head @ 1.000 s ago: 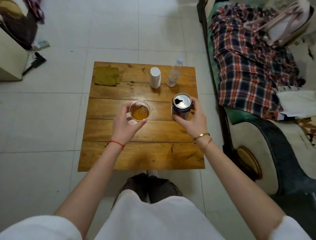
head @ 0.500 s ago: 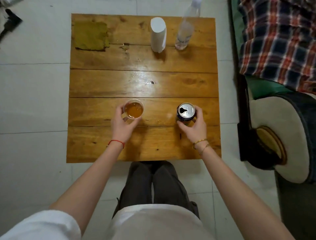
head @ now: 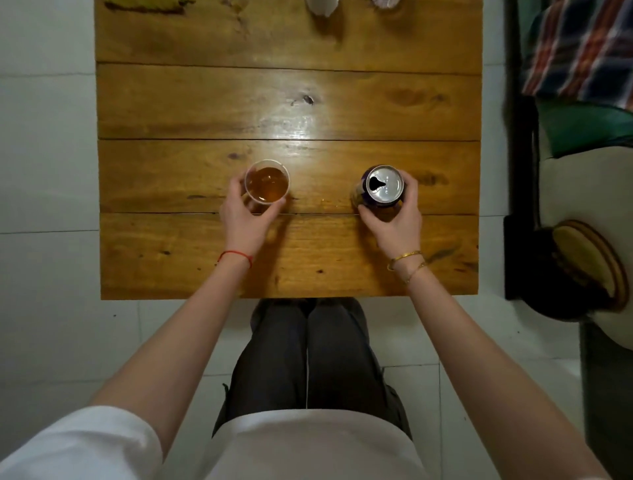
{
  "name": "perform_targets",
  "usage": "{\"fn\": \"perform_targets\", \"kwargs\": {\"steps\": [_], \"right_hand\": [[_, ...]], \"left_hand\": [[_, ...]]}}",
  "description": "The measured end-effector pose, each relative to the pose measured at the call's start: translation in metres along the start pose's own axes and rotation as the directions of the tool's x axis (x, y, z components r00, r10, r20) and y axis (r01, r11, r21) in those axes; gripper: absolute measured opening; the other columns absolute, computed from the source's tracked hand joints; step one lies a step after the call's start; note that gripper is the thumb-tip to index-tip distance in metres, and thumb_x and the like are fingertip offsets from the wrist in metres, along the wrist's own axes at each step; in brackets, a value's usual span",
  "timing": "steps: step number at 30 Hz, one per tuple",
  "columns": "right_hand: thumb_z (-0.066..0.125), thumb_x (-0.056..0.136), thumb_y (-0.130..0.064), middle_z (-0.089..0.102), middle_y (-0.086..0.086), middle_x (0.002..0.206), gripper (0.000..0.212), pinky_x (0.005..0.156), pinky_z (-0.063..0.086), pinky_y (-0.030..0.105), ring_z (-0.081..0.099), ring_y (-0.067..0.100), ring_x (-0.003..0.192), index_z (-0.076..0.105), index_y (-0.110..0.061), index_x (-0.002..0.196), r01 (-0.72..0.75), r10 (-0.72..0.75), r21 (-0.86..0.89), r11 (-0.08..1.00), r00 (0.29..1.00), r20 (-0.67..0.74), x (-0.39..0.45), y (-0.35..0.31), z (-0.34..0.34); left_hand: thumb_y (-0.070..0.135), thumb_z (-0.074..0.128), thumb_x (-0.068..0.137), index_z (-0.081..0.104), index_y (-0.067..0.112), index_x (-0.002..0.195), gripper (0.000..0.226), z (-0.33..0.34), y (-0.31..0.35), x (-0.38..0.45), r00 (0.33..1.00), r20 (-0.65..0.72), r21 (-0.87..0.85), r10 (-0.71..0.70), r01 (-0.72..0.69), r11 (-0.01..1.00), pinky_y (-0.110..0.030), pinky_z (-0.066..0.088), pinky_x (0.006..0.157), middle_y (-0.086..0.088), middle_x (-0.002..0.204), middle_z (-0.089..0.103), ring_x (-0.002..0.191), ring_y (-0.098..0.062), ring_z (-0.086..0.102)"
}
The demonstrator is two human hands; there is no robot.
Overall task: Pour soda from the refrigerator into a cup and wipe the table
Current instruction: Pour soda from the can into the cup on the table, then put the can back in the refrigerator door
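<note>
Soda can [head: 383, 187] upright on the surface [head: 281, 102], right of centre, gripped around its side by the right hand [head: 394, 219], fingers curled to the wall. Cup [head: 267, 181] upright well apart to the left, cradled from the near side by the left hand [head: 245, 217], thumb and fingers wrapped on its wall. Both hands closed on their items; neither lifted, as far as can be judged from above.

Risks, as judged:
- Cup thin, clear, likely soft plastic, amber liquid well up toward the rim; a firm squeeze or a quick release could buckle the wall and slop liquid.
- Can open, tab hole dark, contents unknown; a knock from the withdrawing right hand could tip it toward the near edge.
- Small wet glint [head: 329, 205] on the board seam between cup and can, probably a drip; wiping not yet done, and liquid could run into the gaps between planks.
- Glossy varnish gives little grip to a light cup.

Materials: can aluminium, round, bright lid, dark printed wall. Surface of wide varnished planks, knotted, shiny under the light. Cloth [head: 144, 4], olive and rumpled, only partly in view at the far left edge. Floor [head: 44, 154] of pale tiles.
</note>
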State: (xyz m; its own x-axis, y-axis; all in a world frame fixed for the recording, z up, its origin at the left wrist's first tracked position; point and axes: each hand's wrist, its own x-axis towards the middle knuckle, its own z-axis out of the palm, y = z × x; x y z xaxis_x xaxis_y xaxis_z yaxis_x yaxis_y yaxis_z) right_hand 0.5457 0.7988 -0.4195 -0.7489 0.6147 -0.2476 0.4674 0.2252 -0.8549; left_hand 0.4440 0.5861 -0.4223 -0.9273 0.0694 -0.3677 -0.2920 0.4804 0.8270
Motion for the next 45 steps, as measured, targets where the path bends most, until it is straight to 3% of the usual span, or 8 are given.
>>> {"fn": "perform_targets", "kwargs": {"steps": [8, 12, 18, 24, 30, 36, 40, 45], "right_hand": [[0.081, 0.07, -0.027, 0.055, -0.006, 0.127, 0.072, 0.102, 0.045, 0.032, 0.053, 0.007, 0.118, 0.043, -0.019, 0.131, 0.028, -0.027, -0.021, 0.999, 1.0, 0.013, -0.002, 0.006, -0.004], [0.082, 0.069, -0.028, 0.053, -0.005, 0.132, 0.076, 0.103, 0.047, 0.036, 0.051, 0.009, 0.123, 0.043, -0.019, 0.132, 0.018, -0.019, 0.005, 1.0, 1.0, 0.022, -0.005, 0.001, -0.011], [0.08, 0.073, -0.03, 0.053, -0.007, 0.134, 0.071, 0.101, 0.044, 0.022, 0.051, 0.005, 0.121, 0.045, -0.02, 0.134, 0.012, -0.01, -0.028, 1.0, 0.999, 0.053, -0.012, -0.008, -0.027], [0.08, 0.074, -0.028, 0.055, -0.016, 0.123, 0.064, 0.09, 0.04, 0.005, 0.051, -0.009, 0.106, 0.05, -0.02, 0.13, 0.044, -0.039, -0.073, 0.996, 0.997, 0.068, -0.009, -0.009, -0.029], [0.081, 0.073, -0.029, 0.057, -0.014, 0.121, 0.062, 0.093, 0.052, 0.022, 0.055, -0.004, 0.106, 0.05, -0.022, 0.126, 0.05, -0.048, -0.033, 0.998, 0.997, 0.066, -0.016, -0.013, -0.035], [0.082, 0.071, -0.031, 0.058, -0.017, 0.118, 0.061, 0.091, 0.052, 0.021, 0.058, -0.002, 0.105, 0.052, -0.024, 0.124, 0.043, -0.041, -0.012, 0.999, 0.99, 0.136, -0.045, -0.054, -0.06], [0.082, 0.071, -0.032, 0.06, -0.012, 0.121, 0.064, 0.092, 0.052, 0.022, 0.058, 0.003, 0.107, 0.052, -0.021, 0.127, 0.06, -0.054, -0.022, 0.998, 0.976, 0.211, -0.071, -0.092, -0.075], [0.082, 0.071, -0.034, 0.061, -0.009, 0.122, 0.064, 0.091, 0.052, 0.022, 0.059, 0.005, 0.108, 0.053, -0.022, 0.127, 0.122, -0.111, -0.021, 0.992, 0.953, 0.28, -0.094, -0.138, -0.085]], "left_hand": [[0.012, 0.084, 0.072, 0.041, 0.016, 0.14, 0.081, 0.002, -0.006, -0.004, 1.0, 0.019, -0.026, 0.009, -0.008, 1.0, -0.013, 0.046, 0.098, 0.001, 0.139, 0.045, 0.127, -0.007, 0.045], [0.012, 0.083, 0.074, 0.027, 0.017, 0.15, 0.094, -0.003, -0.003, -0.016, 0.998, 0.017, -0.033, -0.057, 0.058, 0.998, -0.02, 0.039, 0.107, -0.002, 0.153, 0.036, 0.133, -0.008, 0.038], [0.016, 0.07, 0.087, 0.053, 0.013, 0.126, 0.043, 0.003, -0.002, -0.066, 0.968, -0.138, -0.026, -0.21, 0.208, 0.978, -0.024, 0.05, 0.095, -0.002, 0.127, 0.057, 0.109, -0.011, 0.057], [0.026, 0.056, 0.097, 0.063, 0.021, 0.118, 0.023, 0.048, -0.005, -0.079, 0.892, 0.283, -0.034, -0.353, 0.377, 0.926, -0.041, 0.053, 0.097, 0.004, 0.108, 0.068, 0.104, -0.013, 0.066], [0.025, 0.045, 0.102, 0.057, 0.012, 0.13, 0.033, 0.088, 0.014, -0.076, 0.833, 0.349, -0.168, -0.429, 0.506, 0.846, -0.033, 0.053, 0.096, -0.005, 0.122, 0.065, 0.109, -0.017, 0.064], [0.027, 0.043, 0.103, 0.049, 0.006, 0.139, 0.042, 0.068, 0.055, -0.086, 0.772, 0.423, -0.296, -0.475, 0.613, 0.732, -0.031, 0.05, 0.099, -0.008, 0.133, 0.06, 0.12, -0.022, 0.06], [0.032, 0.044, 0.103, 0.057, 0.007, 0.13, 0.04, 0.038, 0.085, -0.109, 0.756, 0.455, -0.33, -0.47, 0.633, 0.7, -0.035, 0.051, 0.1, -0.012, 0.122, 0.067, 0.108, -0.02, 0.066], [0.029, 0.047, 0.102, 0.064, 0.012, 0.113, 0.027, -0.003, 0.117, -0.14, 0.774, 0.449, -0.383, -0.446, 0.618, 0.687, -0.028, 0.055, 0.089, -0.004, 0.102, 0.072, 0.097, -0.015, 0.069]]}}
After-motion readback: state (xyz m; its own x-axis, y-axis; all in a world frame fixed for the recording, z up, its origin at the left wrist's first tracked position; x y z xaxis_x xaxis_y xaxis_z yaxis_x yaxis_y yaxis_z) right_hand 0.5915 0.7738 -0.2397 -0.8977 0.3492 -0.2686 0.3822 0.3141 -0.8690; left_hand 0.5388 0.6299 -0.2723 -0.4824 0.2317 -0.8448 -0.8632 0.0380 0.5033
